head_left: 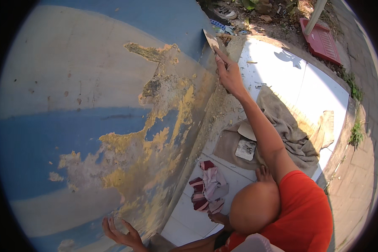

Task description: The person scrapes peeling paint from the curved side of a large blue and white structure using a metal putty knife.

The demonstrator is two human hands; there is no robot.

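My right hand (231,77) is closed round the handle of a putty knife (210,40). Its flat blade points up and away, against the far lower end of the painted wall (67,75). Whether the blade edge touches the paint, I cannot tell. The wall has blue and greyish-white bands, and a large peeled patch (126,155) shows yellow and grey underneath. Low in the view, my left hand (124,236) is open with fingers apart, at the wall's surface near the peeled patch; it holds nothing.
White tiles (273,63) run along the wall's foot, with crumbs at the joint. On them lie a brown cloth (290,130), a white block with dark smudges (245,150) and a striped rag (208,187). A red dustpan (321,42) rests beyond, beside paving (365,84).
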